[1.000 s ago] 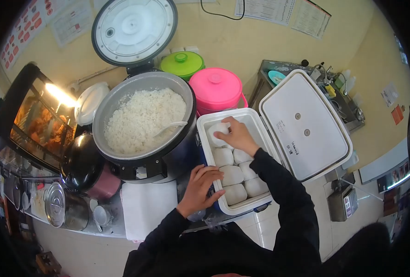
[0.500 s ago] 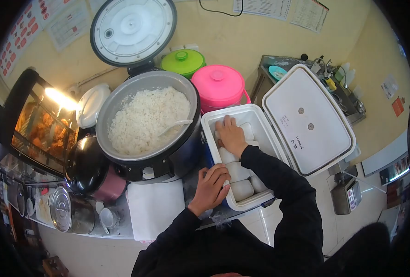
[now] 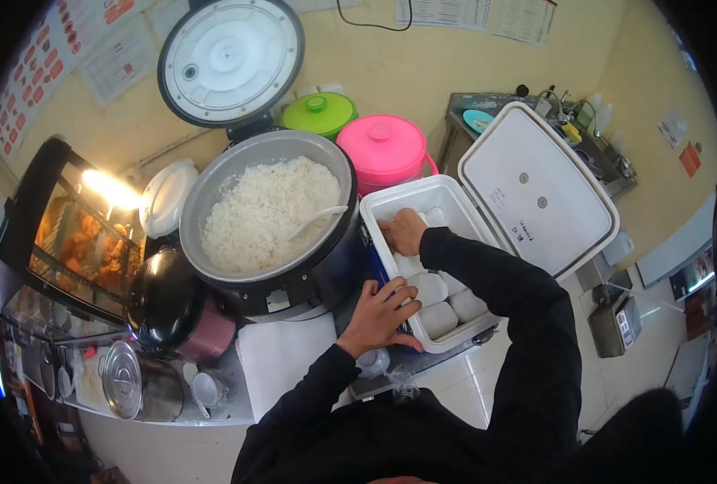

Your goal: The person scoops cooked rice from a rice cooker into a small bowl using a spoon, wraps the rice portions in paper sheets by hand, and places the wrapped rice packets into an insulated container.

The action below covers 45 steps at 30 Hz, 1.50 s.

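Observation:
A white cooler box [image 3: 376, 211] stands before me with its lid swung back to the right. Several rounded white packs [image 3: 437, 320] lie in it, looking like wrapped rice portions. My right hand [image 3: 404, 231] reaches inside, near the left wall, its fingers bent downward among the packs; the fingertips and whatever they hold are hidden. Against the box's near left side rests my left hand [image 3: 379, 316], fingers spread over the rim and thumb apart, holding nothing. Left of the box is a big open rice cooker [image 3: 326, 270] full of white rice [image 3: 262, 214], a white scoop [image 3: 318, 219] lying on it.
The raised cooker lid [image 3: 229, 56] and cooler lid [image 3: 540, 189] take up room. Behind are pink [image 3: 381, 153] and green [image 3: 320, 114] containers. A dark pot [image 3: 165, 298], lidded steel pot [image 3: 125, 379], lit food warmer [image 3: 80, 242] and white cloth [image 3: 287, 351] stand at left.
My right hand has sunk deeper into the cooler, its fingers bending from flat to curled. My left hand stays at the rim with its thumb spread out. The view has shifted slightly.

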{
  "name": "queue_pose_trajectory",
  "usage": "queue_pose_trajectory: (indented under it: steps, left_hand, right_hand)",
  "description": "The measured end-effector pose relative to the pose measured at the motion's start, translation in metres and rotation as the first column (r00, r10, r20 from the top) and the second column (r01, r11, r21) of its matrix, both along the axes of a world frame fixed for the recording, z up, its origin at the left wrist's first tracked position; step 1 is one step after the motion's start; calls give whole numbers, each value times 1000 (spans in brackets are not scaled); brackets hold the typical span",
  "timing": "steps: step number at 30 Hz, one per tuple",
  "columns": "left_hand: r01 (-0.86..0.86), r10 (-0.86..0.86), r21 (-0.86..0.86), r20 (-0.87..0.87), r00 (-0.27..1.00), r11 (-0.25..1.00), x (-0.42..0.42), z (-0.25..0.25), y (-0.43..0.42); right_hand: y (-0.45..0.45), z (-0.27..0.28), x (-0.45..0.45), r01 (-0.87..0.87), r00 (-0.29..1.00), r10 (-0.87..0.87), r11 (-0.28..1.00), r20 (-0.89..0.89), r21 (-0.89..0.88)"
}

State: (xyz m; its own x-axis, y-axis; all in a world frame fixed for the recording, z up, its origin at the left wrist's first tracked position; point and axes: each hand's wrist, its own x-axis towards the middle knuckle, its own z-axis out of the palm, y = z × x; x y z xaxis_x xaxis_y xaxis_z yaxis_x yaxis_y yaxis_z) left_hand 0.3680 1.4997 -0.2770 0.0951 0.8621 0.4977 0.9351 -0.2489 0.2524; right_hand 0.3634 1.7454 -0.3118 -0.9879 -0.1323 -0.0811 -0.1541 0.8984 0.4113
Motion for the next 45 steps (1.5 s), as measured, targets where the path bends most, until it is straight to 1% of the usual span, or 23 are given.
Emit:
queue_pose_trajectory:
  steps: [3, 6, 10, 13, 15, 18, 19, 20, 21, 22, 24, 25, 27, 30, 31, 32, 33, 34, 36, 37, 40, 42, 45]
  left_hand:
    - [-50, 51, 23, -61, 997, 998, 3, -4, 0]
    - [-81, 80, -4, -27, 996, 997, 7, -4, -2]
    - [-107, 109, -28, 112, 988, 994, 14, -8, -15]
    - [-178, 157, 49, 282, 946, 983, 26, -55, -45]
    - [-262, 340, -240, 394, 854, 935, 40, -101, -73]
    - [-243, 288, -479, 21, 957, 844, 41, -164, -105]
    - [-229, 282, -477, 42, 958, 848, 39, -194, -104]
    - [-212, 273, -475, 62, 960, 854, 35, -224, -96]
    - [-190, 260, -475, 86, 962, 859, 32, -239, -91]
    - [-169, 256, -491, 115, 960, 855, 31, -234, -90]
    - [-118, 240, -524, 172, 955, 843, 24, -207, -88]
    - [-116, 296, -559, 242, 924, 821, 19, -186, -90]
    - [-95, 402, -625, 372, 836, 775, 10, -134, -106]
    - [25, 333, -385, 826, 455, 922, -10, -64, -160]
    - [-30, 243, -257, 863, 444, 966, -17, -61, -180]
    - [-86, 149, -123, 887, 438, 989, -23, -66, -202]
    - [-115, 222, -190, 857, 466, 975, -29, -85, -232]
    - [-142, 287, -250, 874, 393, 958, -33, -61, -252]
    - [-185, 402, -366, 886, 230, 912, -40, -13, -293]
    - [-217, 440, -405, 885, 151, 889, -42, -7, -309]
    - [-315, 477, -457, 879, -15, 832, -43, -9, -339]
    - [-365, 478, -483, 871, -110, 796, -42, -14, -352]
    - [-412, 469, -510, 859, -204, 755, -43, -21, -360]
  right_hand:
    - [0, -4, 8, 54, 993, -44, 995, -111, 87]
    - [7, -7, 14, 92, 990, -99, 993, -97, -77]
    - [16, -18, 10, 18, 995, -35, 985, -98, -170]
    - [25, -26, 6, 24, 996, -44, 970, -81, -240]
    - [28, -24, 3, 68, 992, -95, 958, -85, -277]
    - [23, 20, -3, 180, 966, -231, 922, -114, -342]
    - [15, 49, -2, 218, 949, -284, 906, -140, -362]
    - [-7, 102, -8, 339, 927, -368, 905, -72, -257]
    - [-28, 136, -15, 159, 883, -341, 864, -322, -478]
    - [-46, 152, -25, -74, 765, -358, 776, -535, -626]
    - [-67, 149, -63, -62, 906, -179, 841, -384, -537]
    - [-80, 148, -78, -65, 951, -93, 871, -293, -488]
    - [-121, 145, -100, 226, 971, -237, 912, 10, -343]
    - [-123, 135, -119, 219, 974, -190, 926, 122, -307]
    - [-116, 133, -130, 207, 976, -178, 939, 128, -275]
    - [-107, 133, -143, 155, 988, -155, 956, 21, -248]
    - [-97, 133, -157, 108, 988, -129, 970, -83, -219]
    - [-91, 131, -172, 66, 978, -102, 980, -184, -189]
    - [-83, 121, -207, -55, 952, -22, 970, -306, -239]
    - [-79, 113, -223, -116, 930, 14, 959, -368, -258]
    - [-75, 87, -274, -190, 911, 82, 953, -404, -236]
    - [-83, 65, -292, -180, 925, 63, 941, -374, -287]
    - [-95, 50, -306, -87, 974, 9, 937, -226, -339]
